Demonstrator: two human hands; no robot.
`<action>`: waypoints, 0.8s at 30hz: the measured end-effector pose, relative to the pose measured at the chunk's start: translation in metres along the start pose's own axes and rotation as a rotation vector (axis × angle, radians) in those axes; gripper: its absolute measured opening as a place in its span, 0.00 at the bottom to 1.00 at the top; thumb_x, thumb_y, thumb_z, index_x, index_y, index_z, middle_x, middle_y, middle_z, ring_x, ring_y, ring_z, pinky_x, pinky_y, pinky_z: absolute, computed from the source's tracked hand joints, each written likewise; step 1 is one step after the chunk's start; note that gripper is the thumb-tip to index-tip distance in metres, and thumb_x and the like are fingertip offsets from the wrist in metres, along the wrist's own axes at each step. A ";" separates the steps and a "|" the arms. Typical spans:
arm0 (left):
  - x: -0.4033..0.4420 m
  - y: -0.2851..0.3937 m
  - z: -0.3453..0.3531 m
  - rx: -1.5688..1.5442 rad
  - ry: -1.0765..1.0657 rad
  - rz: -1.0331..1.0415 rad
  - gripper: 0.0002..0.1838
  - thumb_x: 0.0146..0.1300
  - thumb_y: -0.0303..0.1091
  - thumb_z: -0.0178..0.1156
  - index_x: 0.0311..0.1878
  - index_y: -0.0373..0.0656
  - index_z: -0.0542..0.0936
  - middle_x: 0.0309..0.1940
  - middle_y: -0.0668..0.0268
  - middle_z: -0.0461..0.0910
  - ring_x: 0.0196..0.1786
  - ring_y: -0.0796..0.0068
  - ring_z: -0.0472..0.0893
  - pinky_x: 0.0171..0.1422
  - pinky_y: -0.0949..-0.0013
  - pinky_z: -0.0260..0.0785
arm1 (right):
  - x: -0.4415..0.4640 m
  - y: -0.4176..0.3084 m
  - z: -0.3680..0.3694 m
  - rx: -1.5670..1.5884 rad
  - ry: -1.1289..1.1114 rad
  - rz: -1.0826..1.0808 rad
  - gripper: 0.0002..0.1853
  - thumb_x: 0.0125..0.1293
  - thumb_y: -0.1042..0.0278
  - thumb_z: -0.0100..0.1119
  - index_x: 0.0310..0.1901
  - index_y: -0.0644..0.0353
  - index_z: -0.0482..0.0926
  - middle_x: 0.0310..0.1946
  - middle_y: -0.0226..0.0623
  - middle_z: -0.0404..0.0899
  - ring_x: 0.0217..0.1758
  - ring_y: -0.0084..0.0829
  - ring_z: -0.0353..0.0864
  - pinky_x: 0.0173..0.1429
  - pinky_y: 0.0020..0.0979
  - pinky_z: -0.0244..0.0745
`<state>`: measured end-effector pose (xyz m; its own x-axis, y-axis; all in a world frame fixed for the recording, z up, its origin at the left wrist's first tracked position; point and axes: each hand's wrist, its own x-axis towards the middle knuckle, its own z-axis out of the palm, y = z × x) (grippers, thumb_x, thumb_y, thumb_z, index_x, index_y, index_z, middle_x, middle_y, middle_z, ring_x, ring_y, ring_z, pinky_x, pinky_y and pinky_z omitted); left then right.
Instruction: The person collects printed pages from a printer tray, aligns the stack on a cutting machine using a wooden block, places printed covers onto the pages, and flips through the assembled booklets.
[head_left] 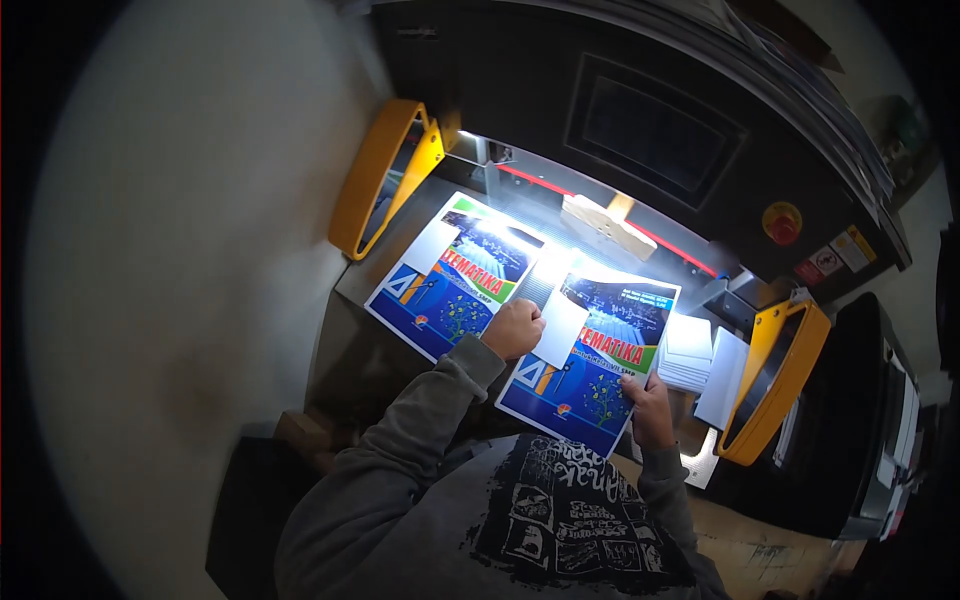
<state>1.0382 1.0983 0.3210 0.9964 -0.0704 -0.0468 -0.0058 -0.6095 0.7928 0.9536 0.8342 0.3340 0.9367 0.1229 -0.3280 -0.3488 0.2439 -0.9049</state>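
Two printed covers with the word "TEMATIKA" showing lie side by side: the left cover (465, 315) on the machine bed, the right cover (610, 375) nearer to me. A blank white paper piece (562, 335) overlies the right cover's left side, and another white piece (430, 248) overlies the left cover. My left hand (515, 329) is curled closed between the covers, beside the white piece; what its fingers hold, if anything, is hidden. My right hand (652, 410) grips the right cover at its lower right edge, thumb on top.
Yellow side guards (345, 220) (765, 400) flank the lit bed of a dark machine. A tan block (608, 226) sits at the back near a red strip. Stacked white paper (686, 352) stands at the right. Above are a dark screen (655, 125) and a red button (782, 225).
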 end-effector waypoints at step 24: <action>0.079 -0.128 -0.144 0.578 0.555 -0.230 0.11 0.55 0.30 0.56 0.37 0.39 0.85 0.36 0.47 0.83 0.46 0.51 0.82 0.56 0.58 0.73 | 0.119 0.010 0.167 -0.147 -0.373 0.243 0.21 0.71 0.61 0.54 0.57 0.68 0.67 0.41 0.35 0.78 0.35 0.23 0.80 0.30 0.22 0.77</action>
<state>1.1294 1.2846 0.3029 0.8741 0.4124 0.2565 0.3112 -0.8812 0.3560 1.0562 1.0123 0.3309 0.7440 0.5031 -0.4396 -0.5231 0.0294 -0.8518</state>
